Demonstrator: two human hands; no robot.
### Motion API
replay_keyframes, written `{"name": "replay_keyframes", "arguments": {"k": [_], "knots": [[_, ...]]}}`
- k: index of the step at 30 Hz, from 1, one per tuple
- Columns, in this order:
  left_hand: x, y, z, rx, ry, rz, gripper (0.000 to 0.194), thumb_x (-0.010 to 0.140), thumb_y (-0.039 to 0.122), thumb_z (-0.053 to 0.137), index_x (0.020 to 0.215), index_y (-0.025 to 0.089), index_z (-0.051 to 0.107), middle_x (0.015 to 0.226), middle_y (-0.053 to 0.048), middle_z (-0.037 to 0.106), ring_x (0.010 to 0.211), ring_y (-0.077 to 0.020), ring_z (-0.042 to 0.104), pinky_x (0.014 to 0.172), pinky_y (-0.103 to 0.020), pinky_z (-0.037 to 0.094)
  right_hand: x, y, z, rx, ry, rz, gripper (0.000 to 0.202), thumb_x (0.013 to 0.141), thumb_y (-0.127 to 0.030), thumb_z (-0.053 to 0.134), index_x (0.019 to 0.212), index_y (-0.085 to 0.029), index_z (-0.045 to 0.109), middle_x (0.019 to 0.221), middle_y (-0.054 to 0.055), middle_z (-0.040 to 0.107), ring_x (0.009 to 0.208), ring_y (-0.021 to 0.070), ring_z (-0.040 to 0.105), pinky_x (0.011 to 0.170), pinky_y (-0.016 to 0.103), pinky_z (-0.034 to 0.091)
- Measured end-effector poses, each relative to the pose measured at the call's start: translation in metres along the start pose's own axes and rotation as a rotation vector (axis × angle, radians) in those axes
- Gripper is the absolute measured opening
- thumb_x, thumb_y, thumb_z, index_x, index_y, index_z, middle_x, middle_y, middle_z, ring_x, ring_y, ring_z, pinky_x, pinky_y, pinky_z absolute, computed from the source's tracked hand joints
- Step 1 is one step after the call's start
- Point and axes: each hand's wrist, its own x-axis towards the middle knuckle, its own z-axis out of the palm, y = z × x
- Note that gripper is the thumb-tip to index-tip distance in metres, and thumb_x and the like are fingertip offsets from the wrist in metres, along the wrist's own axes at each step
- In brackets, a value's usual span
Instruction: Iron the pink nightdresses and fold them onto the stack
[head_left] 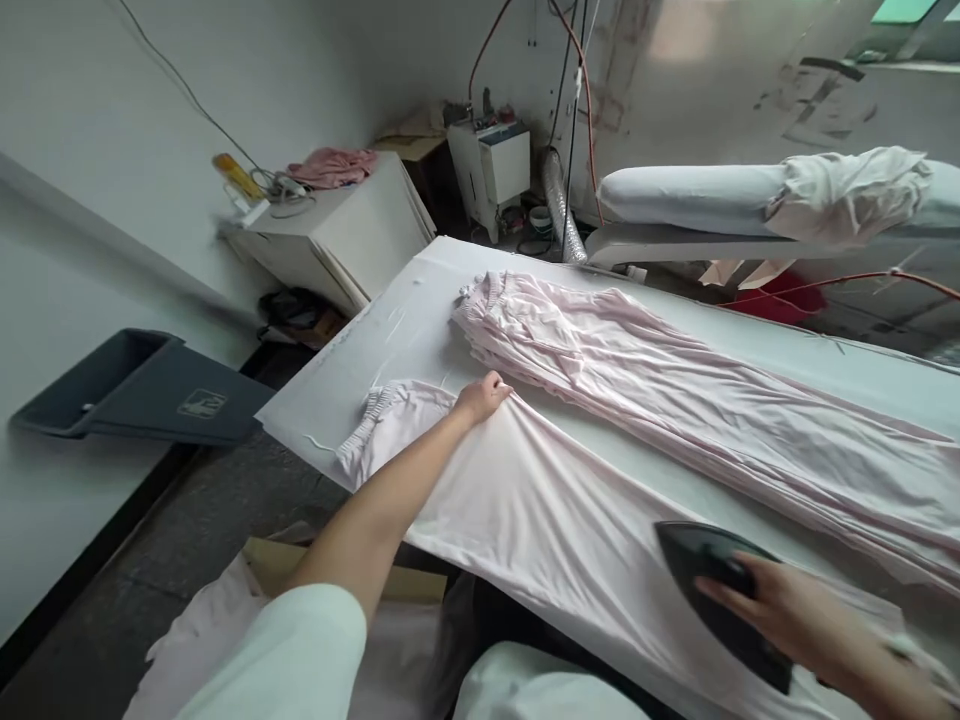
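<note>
Pale pink trousers (525,500) with a gathered elastic waistband lie along the near side of the white ironing table (322,370). My left hand (484,397) pinches their far edge, a little right of the waistband, and creases fan out from the grip. Around the handle of a dark iron (697,570) my right hand (765,600) is closed, slightly blurred. The iron rests on the trouser leg at the lower right, its tip pointing to the upper left. Behind lies a second pink garment (637,370), wrinkled and gathered at its waist, stretching to the right edge.
A grey bin (202,400) hangs or stands at the left. Beyond the table are a covered side table (375,220) with a pink cloth, a white machine (495,165), and a padded pressing arm (690,195) with crumpled fabric. Pink fabric (202,640) lies below, near my left arm.
</note>
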Motion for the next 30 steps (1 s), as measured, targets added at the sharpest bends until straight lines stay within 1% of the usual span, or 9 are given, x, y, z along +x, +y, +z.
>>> {"name": "replay_keyframes", "arguments": {"k": [5,7,9,12,15,20,25,27,30], "knots": [[0.017,-0.057,-0.059,0.187,-0.399,0.166,0.042,0.057,0.055,0.087,0.074,0.023,0.066,0.08,-0.004,0.071,0.087,-0.0256,0.064,0.076,-0.028,0.041,0.078,-0.2,0.049,-0.127,-0.22,-0.261,0.04,0.085,-0.062,0.057,0.084,-0.024,0.068,0.08,0.006,0.071,0.068,0.0221,0.063,0.06,0.03,0.036],[0.018,-0.1,-0.097,0.195,-0.367,0.036,0.042,0.05,0.047,0.092,0.065,0.02,0.063,0.072,-0.004,0.069,0.086,-0.0247,0.064,0.078,-0.028,0.042,0.125,-0.259,0.046,-0.113,-0.167,-0.254,0.044,0.086,-0.063,0.056,0.089,-0.021,0.07,0.083,0.009,0.072,0.071,0.0225,0.064,0.06,0.03,0.037],[0.003,-0.148,-0.127,0.097,-0.249,-0.143,0.04,0.069,0.052,0.081,0.074,0.015,0.067,0.078,-0.006,0.071,0.084,-0.0215,0.063,0.08,-0.028,0.043,0.163,-0.296,0.037,-0.096,-0.088,-0.177,0.05,0.088,-0.064,0.054,0.09,-0.018,0.07,0.083,0.012,0.072,0.07,0.0227,0.064,0.059,0.03,0.037],[-0.05,-0.204,-0.135,-0.067,0.031,-0.338,0.062,0.093,0.062,0.049,0.106,0.004,0.066,0.102,-0.013,0.072,0.091,-0.0205,0.064,0.083,-0.03,0.045,0.178,-0.317,0.03,-0.171,-0.018,-0.131,0.051,0.088,-0.065,0.055,0.085,-0.017,0.069,0.08,0.013,0.071,0.067,0.023,0.063,0.058,0.031,0.037],[-0.114,-0.226,-0.111,-0.129,0.268,-0.485,0.069,0.082,0.066,0.064,0.119,0.008,0.062,0.114,-0.017,0.071,0.102,-0.0254,0.065,0.084,-0.03,0.047,0.141,-0.326,0.041,-0.296,-0.095,-0.255,0.053,0.085,-0.071,0.057,0.079,-0.019,0.067,0.076,0.011,0.069,0.064,0.023,0.062,0.056,0.031,0.035],[-0.152,-0.242,-0.105,-0.261,-0.051,-0.452,0.043,0.071,0.055,0.075,0.087,0.016,0.07,0.09,-0.011,0.073,0.089,-0.028,0.068,0.072,-0.03,0.047,0.068,-0.41,0.106,-0.309,-0.389,-0.523,0.055,0.086,-0.074,0.051,0.085,-0.023,0.069,0.081,0.008,0.073,0.067,0.0227,0.065,0.056,0.03,0.038],[-0.146,-0.257,-0.123,-0.547,-0.034,-0.342,0.047,0.081,0.061,0.06,0.091,0.017,0.069,0.091,-0.007,0.073,0.085,-0.0232,0.065,0.073,-0.029,0.049,0.051,-0.511,0.169,-0.374,-0.457,-0.685,0.053,0.092,-0.061,0.049,0.112,-0.017,0.072,0.108,0.016,0.075,0.096,0.03,0.07,0.076,0.035,0.051],[-0.147,-0.245,-0.12,-0.586,-0.018,-0.307,0.046,0.08,0.058,0.063,0.097,0.016,0.07,0.098,-0.008,0.074,0.091,-0.0249,0.066,0.079,-0.031,0.051,0.046,-0.505,0.171,-0.433,-0.463,-0.703,0.05,0.092,-0.055,0.052,0.115,-0.015,0.072,0.113,0.018,0.073,0.103,0.0321,0.07,0.081,0.038,0.053],[-0.156,-0.206,-0.113,-0.55,0.005,-0.261,0.046,0.075,0.052,0.072,0.103,0.016,0.072,0.109,-0.01,0.074,0.105,-0.0294,0.066,0.092,-0.036,0.05,0.034,-0.446,0.143,-0.56,-0.513,-0.725,0.042,0.088,-0.051,0.058,0.103,-0.017,0.075,0.107,0.017,0.075,0.099,0.034,0.071,0.08,0.04,0.052]]}}
